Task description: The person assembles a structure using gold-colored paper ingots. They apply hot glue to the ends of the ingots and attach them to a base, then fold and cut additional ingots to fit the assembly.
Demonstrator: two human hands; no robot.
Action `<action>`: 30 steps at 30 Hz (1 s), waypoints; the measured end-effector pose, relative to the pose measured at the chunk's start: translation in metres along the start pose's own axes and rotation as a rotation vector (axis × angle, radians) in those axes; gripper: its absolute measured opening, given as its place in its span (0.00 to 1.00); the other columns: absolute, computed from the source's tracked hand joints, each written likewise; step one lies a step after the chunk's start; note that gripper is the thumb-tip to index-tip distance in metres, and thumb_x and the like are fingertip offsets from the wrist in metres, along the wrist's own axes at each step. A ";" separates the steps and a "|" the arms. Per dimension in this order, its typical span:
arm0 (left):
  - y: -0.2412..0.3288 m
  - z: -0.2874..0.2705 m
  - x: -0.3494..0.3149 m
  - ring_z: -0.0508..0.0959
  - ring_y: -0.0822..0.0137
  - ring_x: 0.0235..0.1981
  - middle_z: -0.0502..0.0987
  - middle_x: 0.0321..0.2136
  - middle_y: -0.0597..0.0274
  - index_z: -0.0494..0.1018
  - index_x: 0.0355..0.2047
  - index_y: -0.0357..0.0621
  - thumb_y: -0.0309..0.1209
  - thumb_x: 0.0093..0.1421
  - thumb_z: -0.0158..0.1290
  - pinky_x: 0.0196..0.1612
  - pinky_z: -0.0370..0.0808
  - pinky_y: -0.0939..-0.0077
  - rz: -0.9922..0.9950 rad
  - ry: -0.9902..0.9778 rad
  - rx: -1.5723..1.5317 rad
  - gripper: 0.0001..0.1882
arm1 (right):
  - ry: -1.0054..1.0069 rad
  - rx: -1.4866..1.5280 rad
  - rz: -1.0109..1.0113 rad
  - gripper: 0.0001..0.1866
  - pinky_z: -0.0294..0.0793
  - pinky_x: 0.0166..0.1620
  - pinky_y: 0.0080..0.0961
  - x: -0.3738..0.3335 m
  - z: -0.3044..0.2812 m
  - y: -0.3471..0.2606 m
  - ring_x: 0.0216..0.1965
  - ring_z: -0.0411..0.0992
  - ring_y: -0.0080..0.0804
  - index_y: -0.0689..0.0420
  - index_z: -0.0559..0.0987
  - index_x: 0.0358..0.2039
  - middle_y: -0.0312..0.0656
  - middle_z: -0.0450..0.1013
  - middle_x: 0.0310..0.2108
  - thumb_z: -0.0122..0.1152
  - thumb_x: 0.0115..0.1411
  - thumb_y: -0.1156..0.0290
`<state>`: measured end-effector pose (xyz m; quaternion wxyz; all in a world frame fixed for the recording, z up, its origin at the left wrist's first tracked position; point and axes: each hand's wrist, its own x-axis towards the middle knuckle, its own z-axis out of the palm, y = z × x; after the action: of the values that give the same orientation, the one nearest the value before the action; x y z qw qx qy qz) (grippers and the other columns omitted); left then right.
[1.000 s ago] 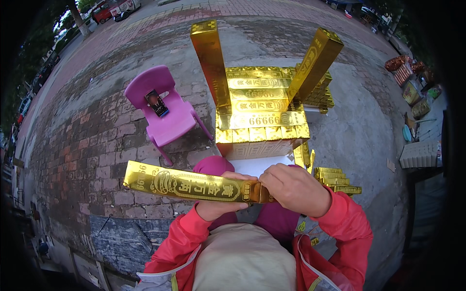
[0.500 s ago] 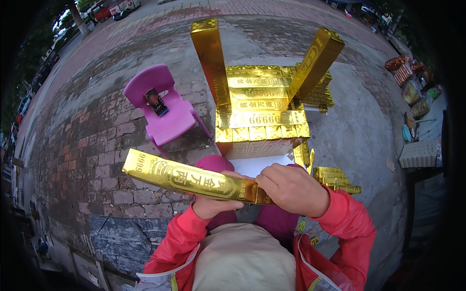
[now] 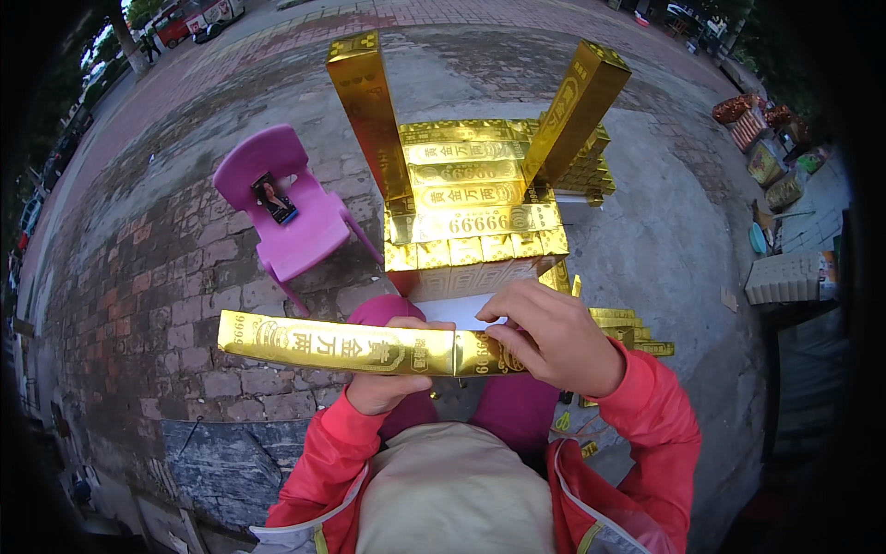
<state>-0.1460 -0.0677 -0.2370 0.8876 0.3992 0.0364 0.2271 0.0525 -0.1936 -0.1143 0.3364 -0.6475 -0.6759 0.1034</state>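
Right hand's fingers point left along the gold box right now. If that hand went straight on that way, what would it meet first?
Most likely the left hand, gripping the long gold box near its middle. The right hand holds the box's right end, so sliding leftward it reaches those fingers first. Depth looks shared, though not certain.

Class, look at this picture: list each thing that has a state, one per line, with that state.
long gold box: held level, crosswise, in both hands
left hand: grip closed under the box
right hand: fingers pinching the box's right end
gold stack: piled in tiers
left gold bar: standing, leaning
right gold bar: standing, tilted
pink chair: upright, a small dark item on its seat
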 end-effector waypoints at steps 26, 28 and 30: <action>0.015 0.005 -0.004 0.72 0.63 0.58 0.73 0.55 0.52 0.64 0.54 0.38 0.16 0.52 0.62 0.61 0.68 0.65 -0.082 -0.114 0.311 0.30 | -0.149 -0.526 -0.444 0.06 0.65 0.31 0.26 -0.001 0.016 -0.011 0.27 0.65 0.31 0.58 0.71 0.25 0.37 0.62 0.24 0.57 0.49 0.70; 0.014 0.003 -0.004 0.72 0.63 0.57 0.73 0.54 0.52 0.64 0.54 0.38 0.17 0.52 0.62 0.61 0.68 0.65 -0.094 -0.106 0.310 0.30 | -0.145 -0.511 -0.443 0.06 0.65 0.31 0.26 -0.001 0.017 -0.009 0.27 0.65 0.31 0.58 0.71 0.25 0.37 0.62 0.24 0.57 0.49 0.70; 0.014 0.002 -0.004 0.72 0.63 0.57 0.74 0.54 0.52 0.65 0.54 0.38 0.18 0.52 0.63 0.60 0.69 0.65 -0.104 -0.103 0.312 0.29 | -0.152 -0.473 -0.424 0.06 0.66 0.32 0.27 0.000 0.016 -0.006 0.28 0.66 0.32 0.58 0.71 0.26 0.38 0.63 0.24 0.57 0.49 0.70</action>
<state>-0.1543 -0.0626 -0.2257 0.8262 0.5406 0.0463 0.1518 0.0378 -0.1899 -0.1228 0.1391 -0.5432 -0.8240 -0.0810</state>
